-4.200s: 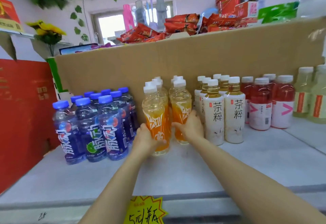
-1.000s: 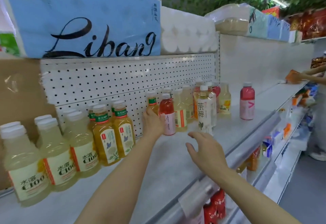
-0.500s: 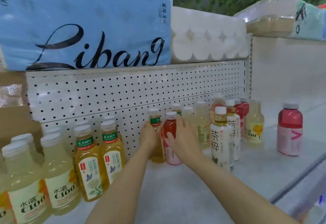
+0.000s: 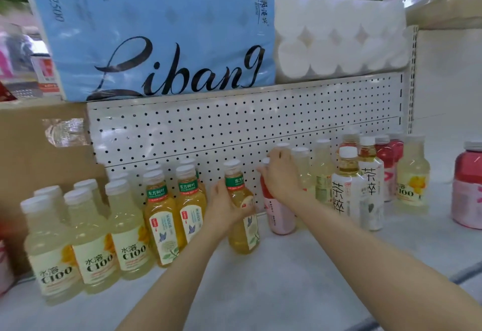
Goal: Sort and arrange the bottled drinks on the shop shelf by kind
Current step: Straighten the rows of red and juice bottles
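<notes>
A pale grey shop shelf (image 4: 287, 278), smooth and flat, runs left to right, backed by a white metal panel (image 4: 234, 127) dotted with small round holes. On the ledge above the panel lie a soft blue plastic pack (image 4: 156, 38) with large black looping script and, to its right, a clear pack of white paper rolls (image 4: 339, 41). Brown cardboard (image 4: 39, 153) covers the back wall at far left.

Plastic drink bottles with white caps stand upright on the shelf. At left is a cluster of cloudy pale yellow bottles (image 4: 91, 239) with labels reading C100. Just right of them stand two amber tea bottles (image 4: 172, 216) with green neck bands and white labels showing a bird.

The left hand (image 4: 227, 210) is wrapped around the middle of a third amber tea bottle (image 4: 241, 216), which stands on the shelf just right of that pair. The right hand (image 4: 281, 174) grips the upper part of a red bottle (image 4: 279, 213) with a pink label, close beside it on the right. The two hands are near each other but apart.

Further right is a mixed group: tall white-labelled tea bottles (image 4: 354, 195) with black characters, more pale yellow and red bottles behind, and a lone pink bottle (image 4: 468, 187) at the far right edge.
</notes>
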Demonstrator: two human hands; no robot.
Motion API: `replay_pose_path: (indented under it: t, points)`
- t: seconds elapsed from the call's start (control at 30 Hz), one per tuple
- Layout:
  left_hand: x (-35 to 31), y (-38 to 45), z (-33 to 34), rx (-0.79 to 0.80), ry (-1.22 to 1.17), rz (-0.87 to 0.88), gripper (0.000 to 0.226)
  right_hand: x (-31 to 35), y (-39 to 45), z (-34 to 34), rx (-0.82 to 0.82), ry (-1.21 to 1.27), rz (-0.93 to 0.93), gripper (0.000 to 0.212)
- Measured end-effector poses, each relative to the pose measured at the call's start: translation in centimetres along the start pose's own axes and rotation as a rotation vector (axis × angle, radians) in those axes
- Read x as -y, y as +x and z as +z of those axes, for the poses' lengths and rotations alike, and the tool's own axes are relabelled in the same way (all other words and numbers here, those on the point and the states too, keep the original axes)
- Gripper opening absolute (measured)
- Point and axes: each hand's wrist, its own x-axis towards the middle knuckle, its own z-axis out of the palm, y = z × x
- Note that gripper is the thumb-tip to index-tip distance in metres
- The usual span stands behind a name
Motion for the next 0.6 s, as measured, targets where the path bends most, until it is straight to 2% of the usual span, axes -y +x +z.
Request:
replay_pose_path:
  t: [0.1,0.2,0.37,0.5,0.57,0.6]
  points:
    - [0.1,-1.7,-1.7,0.022,-0.038,0.005,0.075,0.3,-1.5,-0.5,0.02,0.246,0.036,0.042]
    - [-0.1,-4.3,-3.7,0.071,-0.054,0.012,0.062,0.5,-3.2,-0.9,-0.009,0.347,0.011,0.042]
    - [0.8,-7.3,-7.2,0.154,-0.064,-0.009,0.064,2.7,-6.9,-1.6,-0.029,0.466,-0.091,0.041]
    - [2.7,-9.2,-10.4,0.111,-0.098,-0.07,0.06,4.3,-8.9,-1.6,-0.091,0.56,-0.133,0.037]
    - [3.5,-9.7,-11.7,0.082,-0.111,-0.107,0.065,4.4,-9.8,-1.4,-0.078,0.551,-0.104,0.047]
    - [3.6,-9.9,-12.3,0.068,-0.113,-0.126,0.068,4.2,-10.2,-1.1,-0.075,0.508,-0.074,0.059]
